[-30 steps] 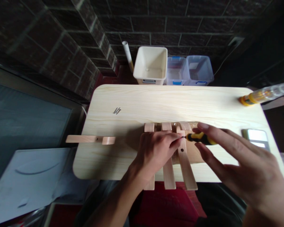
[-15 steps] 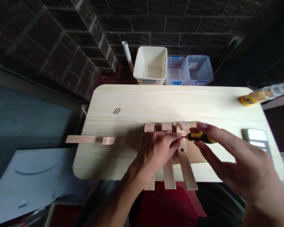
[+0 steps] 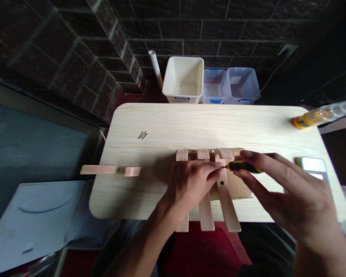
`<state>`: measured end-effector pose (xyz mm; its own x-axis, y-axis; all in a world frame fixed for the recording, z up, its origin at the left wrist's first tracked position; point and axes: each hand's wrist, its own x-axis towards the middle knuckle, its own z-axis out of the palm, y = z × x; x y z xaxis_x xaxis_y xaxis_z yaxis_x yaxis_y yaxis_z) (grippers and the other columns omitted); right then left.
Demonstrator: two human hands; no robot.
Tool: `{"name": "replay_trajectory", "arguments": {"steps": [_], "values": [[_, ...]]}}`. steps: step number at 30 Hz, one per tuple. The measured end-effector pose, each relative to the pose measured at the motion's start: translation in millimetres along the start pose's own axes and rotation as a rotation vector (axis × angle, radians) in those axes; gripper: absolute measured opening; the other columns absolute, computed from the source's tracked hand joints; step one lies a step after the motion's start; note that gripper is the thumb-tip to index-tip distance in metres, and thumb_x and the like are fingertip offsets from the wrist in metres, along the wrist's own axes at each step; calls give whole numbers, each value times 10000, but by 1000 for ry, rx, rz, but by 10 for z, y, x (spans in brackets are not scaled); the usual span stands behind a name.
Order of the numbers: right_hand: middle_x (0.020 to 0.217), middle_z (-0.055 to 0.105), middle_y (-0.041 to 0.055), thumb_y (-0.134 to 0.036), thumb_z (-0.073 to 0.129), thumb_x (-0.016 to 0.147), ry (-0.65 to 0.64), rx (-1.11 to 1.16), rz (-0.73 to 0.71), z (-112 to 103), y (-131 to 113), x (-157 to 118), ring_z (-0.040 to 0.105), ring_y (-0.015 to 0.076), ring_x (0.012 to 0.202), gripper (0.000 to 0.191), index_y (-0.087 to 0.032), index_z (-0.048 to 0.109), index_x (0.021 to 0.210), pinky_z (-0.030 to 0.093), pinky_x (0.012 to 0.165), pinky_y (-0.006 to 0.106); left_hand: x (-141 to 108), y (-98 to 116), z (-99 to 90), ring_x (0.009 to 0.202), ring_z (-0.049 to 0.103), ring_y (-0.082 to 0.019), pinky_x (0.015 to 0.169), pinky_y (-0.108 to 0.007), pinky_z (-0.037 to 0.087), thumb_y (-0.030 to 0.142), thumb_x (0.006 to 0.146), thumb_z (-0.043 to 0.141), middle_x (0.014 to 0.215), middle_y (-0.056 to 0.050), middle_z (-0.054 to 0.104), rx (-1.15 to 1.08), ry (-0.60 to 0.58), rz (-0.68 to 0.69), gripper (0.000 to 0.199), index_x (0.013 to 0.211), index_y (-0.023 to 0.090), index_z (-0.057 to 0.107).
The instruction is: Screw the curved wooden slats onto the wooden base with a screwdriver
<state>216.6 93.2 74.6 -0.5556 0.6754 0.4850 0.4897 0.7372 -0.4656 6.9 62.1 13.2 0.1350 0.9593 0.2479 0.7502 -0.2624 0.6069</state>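
Note:
Three curved wooden pieces lie side by side over a brown cardboard block (image 3: 239,186) near the table's front edge. My left hand (image 3: 192,179) is closed, its thumb and fingertips pinched at the rightmost wooden piece (image 3: 228,207), by the screwdriver's tip; what they pinch is too small to make out. My right hand (image 3: 288,188) grips the yellow-and-black screwdriver (image 3: 243,166) between thumb and fingers, the shaft pointing left. Under my left hand the leftmost piece is partly hidden; the middle piece (image 3: 206,215) shows beside it.
Another wooden piece (image 3: 103,169) overhangs the table's left edge. Several screws (image 3: 142,135) lie at the back left. A yellow-and-clear bottle-shaped container (image 3: 320,114) stands at the right, with a phone (image 3: 314,165) nearer. Behind the table (image 3: 219,123) are a cream bin (image 3: 183,90) and two clear boxes.
My right hand's fingers have shifted slightly around the screwdriver handle, and its back has turned a little. My left hand and the wooden pieces stay in place.

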Motion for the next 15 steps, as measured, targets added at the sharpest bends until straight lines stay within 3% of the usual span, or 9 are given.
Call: {"name": "replay_trajectory", "arguments": {"steps": [4, 10, 15], "values": [[1229, 777, 39, -44, 732, 932, -26, 28, 2, -2, -30, 29, 786, 183, 969, 730, -329, 538, 1576, 688, 765, 263, 11, 12, -21, 721, 789, -150, 614, -303, 510, 299, 990, 722, 895, 40, 852, 15, -22, 0, 130, 1022, 309, 847], [1355, 749, 44, -43, 719, 935, -43, 5, 6, -83, -45, 33, 770, 199, 1133, 712, -287, 537, 1578, 668, 958, 276, 0, 6, -4, 794, 814, -162, 666, -303, 554, 308, 1008, 702, 964, 39, 860, 5, -21, -9, 151, 1063, 303, 843], [1325, 765, 20, -39, 709, 946, -45, -10, 1, -71, -27, 7, 785, 185, 1111, 768, -327, 479, 1620, 671, 903, 241, -3, 5, -3, 789, 813, -161, 668, -296, 560, 302, 1010, 699, 955, 19, 861, -22, -26, -13, 155, 1045, 288, 849]]}}
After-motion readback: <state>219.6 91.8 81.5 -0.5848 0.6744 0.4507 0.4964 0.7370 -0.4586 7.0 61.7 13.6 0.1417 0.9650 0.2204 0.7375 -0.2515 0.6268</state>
